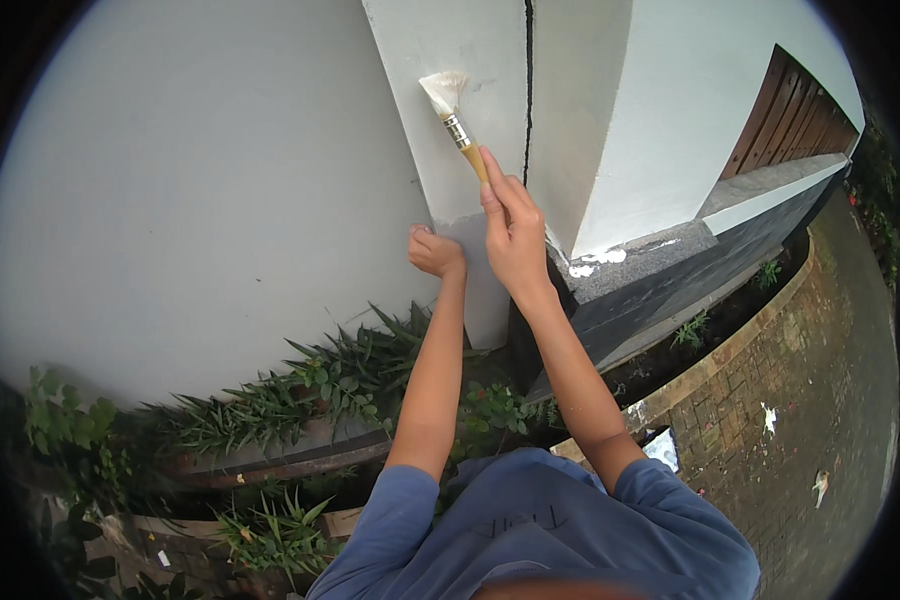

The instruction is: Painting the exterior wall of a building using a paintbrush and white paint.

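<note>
The fingers of the right hand are wrapping tightly around the lower end of a paintbrush, with the index finger lying straight along its pale wooden handle. The brush is rising up and to the left out of the grip; its metal ferrule is sitting just above the fingertip, and its white-loaded bristles are fanning out flat against the white pillar. The brush is slanting, not upright.

The left hand is sitting lower and to the left, just beside the right wrist. Its fingers are curling into a loose fist that is resting against the pillar face; I cannot tell whether anything is inside it.

A dark vertical crack is running down the pillar just to the right of the brush. Left of the pillar a broad white wall is spreading out. Below the hands, green plants are growing along the wall's foot. Right of the pillar a grey ledge is carrying white paint blotches. Beyond it a brick pavement is curving away, with 2 small white scraps lying on it, well apart from each other. A shiny rectangular package is lying beside the right elbow, at the kerb. Both blue sleeves are filling the lower edge.
</note>
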`<state>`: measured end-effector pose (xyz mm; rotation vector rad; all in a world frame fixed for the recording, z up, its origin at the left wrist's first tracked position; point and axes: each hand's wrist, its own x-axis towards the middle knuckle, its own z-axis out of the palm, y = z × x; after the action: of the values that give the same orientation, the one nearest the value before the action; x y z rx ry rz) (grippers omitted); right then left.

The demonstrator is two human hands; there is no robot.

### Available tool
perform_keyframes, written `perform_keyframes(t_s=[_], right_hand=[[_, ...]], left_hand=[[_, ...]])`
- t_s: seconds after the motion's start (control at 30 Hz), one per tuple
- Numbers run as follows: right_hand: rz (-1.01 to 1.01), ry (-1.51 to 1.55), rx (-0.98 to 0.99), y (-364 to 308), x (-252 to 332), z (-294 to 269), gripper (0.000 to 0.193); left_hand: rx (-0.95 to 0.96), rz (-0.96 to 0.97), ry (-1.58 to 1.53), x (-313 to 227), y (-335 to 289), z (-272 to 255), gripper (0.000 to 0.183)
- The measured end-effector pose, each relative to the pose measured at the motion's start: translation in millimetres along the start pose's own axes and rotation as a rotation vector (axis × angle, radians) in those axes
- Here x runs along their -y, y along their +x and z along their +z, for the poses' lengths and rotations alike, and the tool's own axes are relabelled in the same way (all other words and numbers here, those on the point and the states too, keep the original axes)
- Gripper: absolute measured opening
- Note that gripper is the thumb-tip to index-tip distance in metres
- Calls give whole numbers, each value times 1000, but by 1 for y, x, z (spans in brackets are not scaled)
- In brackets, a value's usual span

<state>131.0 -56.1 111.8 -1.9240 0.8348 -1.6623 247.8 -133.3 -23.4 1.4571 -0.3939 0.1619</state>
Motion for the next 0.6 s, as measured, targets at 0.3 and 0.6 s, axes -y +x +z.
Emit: perform_keyframes(t_s=[0.3, 0.6], right_hand=[[-29, 229, 31, -35, -13, -1, 38], [14, 58, 24, -1, -10, -1, 38]], left_hand=[[-5, -17, 14, 3, 0, 2, 31], [-6, 11, 23, -2, -2, 0, 28]])
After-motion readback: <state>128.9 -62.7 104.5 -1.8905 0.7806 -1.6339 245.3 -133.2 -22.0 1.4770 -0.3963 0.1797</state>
